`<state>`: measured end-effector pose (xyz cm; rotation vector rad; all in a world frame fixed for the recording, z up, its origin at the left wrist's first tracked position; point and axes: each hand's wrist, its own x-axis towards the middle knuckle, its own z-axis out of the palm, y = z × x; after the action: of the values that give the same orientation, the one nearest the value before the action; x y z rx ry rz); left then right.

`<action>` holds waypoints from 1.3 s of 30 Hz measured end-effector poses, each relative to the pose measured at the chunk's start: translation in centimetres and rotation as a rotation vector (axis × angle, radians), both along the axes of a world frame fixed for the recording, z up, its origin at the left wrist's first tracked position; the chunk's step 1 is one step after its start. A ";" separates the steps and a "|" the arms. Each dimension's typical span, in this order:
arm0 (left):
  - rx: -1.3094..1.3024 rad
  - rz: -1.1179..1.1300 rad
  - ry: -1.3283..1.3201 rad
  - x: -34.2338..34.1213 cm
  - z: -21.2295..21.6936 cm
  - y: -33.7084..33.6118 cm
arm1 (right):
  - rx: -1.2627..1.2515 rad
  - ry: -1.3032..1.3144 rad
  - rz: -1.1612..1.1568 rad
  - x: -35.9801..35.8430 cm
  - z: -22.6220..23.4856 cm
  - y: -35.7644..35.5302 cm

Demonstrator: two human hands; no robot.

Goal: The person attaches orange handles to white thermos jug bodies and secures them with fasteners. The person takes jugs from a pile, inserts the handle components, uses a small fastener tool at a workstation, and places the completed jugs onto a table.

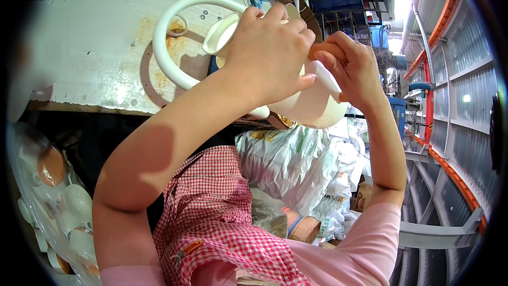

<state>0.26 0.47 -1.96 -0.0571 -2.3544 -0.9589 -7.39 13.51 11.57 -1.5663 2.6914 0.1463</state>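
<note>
Jug (312,107) body mostly hidden behind left hand (270,58) and right hand (353,70).

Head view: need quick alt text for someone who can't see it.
Both hands hold a white plastic watering can above a worn workbench: the left hand grips its body, the right hand pinches its spout. Checked apron below.
</note>
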 end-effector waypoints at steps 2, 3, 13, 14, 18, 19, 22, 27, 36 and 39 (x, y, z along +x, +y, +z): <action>0.016 -0.010 0.015 -0.3 0.0 0.0 | 0.001 -0.004 -0.011 -0.1 0.1 0.1; 0.029 -0.020 0.029 -0.5 -0.1 0.0 | 0.004 -0.004 -0.013 -0.2 0.2 -0.1; 0.037 -0.053 0.132 -0.1 0.2 -1.4 | -0.383 -0.233 -0.157 -0.1 -2.5 0.1; 0.067 -0.035 0.159 0.1 -0.4 -1.2 | -0.113 -0.147 -0.105 -0.7 -1.5 0.3; -0.052 -0.063 0.084 -0.8 1.0 1.6 | -0.359 0.006 -0.026 -0.8 -1.3 3.4; -0.106 -0.026 0.057 -0.5 0.5 1.0 | -0.301 -0.173 -0.129 -0.4 -0.7 3.1; 0.032 -0.060 0.109 -0.1 -0.3 0.5 | -1.113 -0.023 -0.182 -2.0 -6.4 9.7; -0.157 -0.055 0.100 -0.9 3.3 1.0 | -0.510 0.827 -0.279 -4.0 -15.3 24.0; 0.397 -0.037 0.067 -4.0 6.0 3.7 | -1.166 -0.399 -0.645 -3.3 -16.7 20.9; -0.099 -0.204 0.174 -3.6 6.9 -1.2 | -1.505 -0.530 -0.647 -0.3 -14.4 19.3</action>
<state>-3.39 -0.72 4.90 -0.4111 -2.2635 -0.8915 -7.65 32.83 -2.81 -0.3392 2.4842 -2.2412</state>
